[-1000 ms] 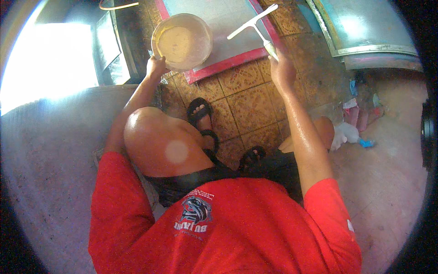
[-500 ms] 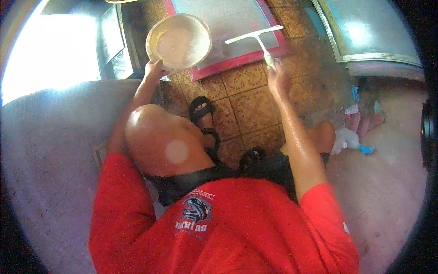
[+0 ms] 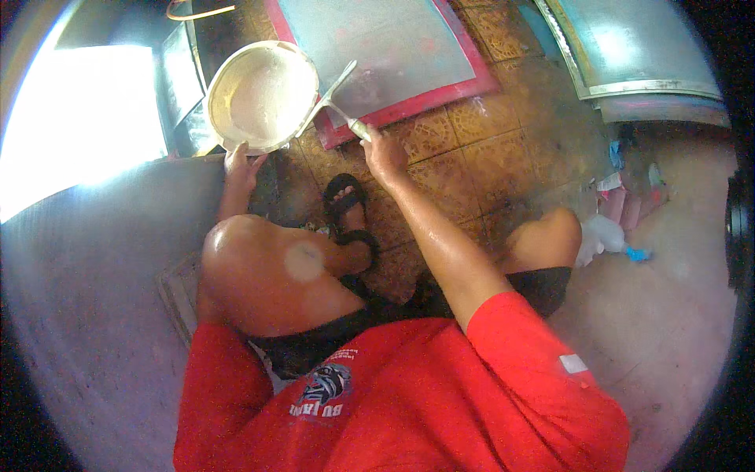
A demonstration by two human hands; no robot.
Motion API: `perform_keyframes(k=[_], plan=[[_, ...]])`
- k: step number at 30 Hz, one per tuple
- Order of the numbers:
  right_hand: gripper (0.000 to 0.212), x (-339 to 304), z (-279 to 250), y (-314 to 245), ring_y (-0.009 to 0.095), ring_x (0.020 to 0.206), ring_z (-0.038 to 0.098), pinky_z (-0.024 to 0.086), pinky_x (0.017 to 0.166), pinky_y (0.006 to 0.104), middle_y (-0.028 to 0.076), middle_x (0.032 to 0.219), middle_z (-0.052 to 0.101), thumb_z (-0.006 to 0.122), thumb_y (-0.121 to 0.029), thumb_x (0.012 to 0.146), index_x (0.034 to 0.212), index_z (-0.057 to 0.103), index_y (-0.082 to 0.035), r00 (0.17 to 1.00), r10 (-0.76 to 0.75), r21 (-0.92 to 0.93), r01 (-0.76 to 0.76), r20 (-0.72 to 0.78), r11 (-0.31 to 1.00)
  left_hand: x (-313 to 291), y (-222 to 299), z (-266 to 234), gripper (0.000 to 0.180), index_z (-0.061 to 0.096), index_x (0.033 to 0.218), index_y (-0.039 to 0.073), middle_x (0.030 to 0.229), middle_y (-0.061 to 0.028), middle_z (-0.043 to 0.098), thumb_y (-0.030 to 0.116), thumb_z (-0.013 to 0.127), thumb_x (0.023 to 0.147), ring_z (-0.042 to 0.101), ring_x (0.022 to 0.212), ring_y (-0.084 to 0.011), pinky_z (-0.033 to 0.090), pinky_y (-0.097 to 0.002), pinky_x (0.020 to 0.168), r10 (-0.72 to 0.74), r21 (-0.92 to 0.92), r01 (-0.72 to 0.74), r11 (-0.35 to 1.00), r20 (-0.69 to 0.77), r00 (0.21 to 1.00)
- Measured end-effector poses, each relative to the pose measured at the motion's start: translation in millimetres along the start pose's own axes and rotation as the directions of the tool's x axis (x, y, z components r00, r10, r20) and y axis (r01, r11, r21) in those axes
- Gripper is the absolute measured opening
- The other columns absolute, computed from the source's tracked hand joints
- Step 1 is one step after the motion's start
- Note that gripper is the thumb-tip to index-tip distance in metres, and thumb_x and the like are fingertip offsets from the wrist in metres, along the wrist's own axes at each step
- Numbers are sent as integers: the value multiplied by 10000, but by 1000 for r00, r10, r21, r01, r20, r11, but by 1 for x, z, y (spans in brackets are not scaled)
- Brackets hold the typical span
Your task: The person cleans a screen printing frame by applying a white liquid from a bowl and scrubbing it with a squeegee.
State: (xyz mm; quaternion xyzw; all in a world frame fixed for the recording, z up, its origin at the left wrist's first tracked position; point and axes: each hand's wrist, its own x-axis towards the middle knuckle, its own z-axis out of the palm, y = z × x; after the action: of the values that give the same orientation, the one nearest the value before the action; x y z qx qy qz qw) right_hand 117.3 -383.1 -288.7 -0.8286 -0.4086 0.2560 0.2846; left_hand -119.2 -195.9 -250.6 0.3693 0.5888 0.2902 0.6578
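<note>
The left hand [image 3: 238, 160] grips the bowl [image 3: 259, 94]; the right hand [image 3: 383, 153] clasps the squeegee [image 3: 329, 98], its blade at the bowl's rim, the red-framed screen [image 3: 393, 47] apparently still uncoated.

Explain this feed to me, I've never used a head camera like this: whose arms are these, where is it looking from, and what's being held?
There is no machine here. The picture comes from a wide camera on a person's head, looking down, so you see their own red shirt, knees and sandalled foot; straight edges bend near the rim. The left hand grips the rim of a round bowl of pale liquid. The right hand holds a white squeegee by its handle, with the blade at the bowl's edge. Beyond them a red-framed screen lies flat on the patterned tiled floor, and another framed screen sits upper right.
</note>
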Motion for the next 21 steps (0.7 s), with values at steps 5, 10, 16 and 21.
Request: perform_keyframes(k=[5,10,16,21], plan=[[279,31,-42,48,330,761,584,445,660,415,159,808,611,590,-207,758,1024,575,-123,1000,7,-72,-8,-8,997,-1,-2,-3,433,317,1213,61,1122,-128,465,119,477,815,533,937,-268,509,-402,733,27,21,-27,999,27,999],[277,50,-100,126,330,752,569,436,658,377,173,823,597,543,-175,790,1057,557,-101,994,-40,-32,37,-98,999,2,-12,-8,444,321,1207,55,1107,-134,475,129,495,806,534,940,-262,496,-412,758,99,125,-121,985,171,980],[246,58,-165,182,357,771,567,432,680,416,208,831,590,524,-208,810,979,559,-33,953,-11,-191,-49,-304,980,-3,-8,20,427,333,1190,33,1103,-138,475,125,494,805,538,928,-258,494,-394,764,57,-10,-56,998,155,986],[220,10,-152,140,321,769,569,431,663,401,174,803,594,520,-199,822,955,566,-30,959,106,-113,-140,-264,984,21,-18,-2,414,341,1181,25,1131,-159,449,110,484,803,528,948,-270,490,-399,773,118,62,-128,990,149,982]])
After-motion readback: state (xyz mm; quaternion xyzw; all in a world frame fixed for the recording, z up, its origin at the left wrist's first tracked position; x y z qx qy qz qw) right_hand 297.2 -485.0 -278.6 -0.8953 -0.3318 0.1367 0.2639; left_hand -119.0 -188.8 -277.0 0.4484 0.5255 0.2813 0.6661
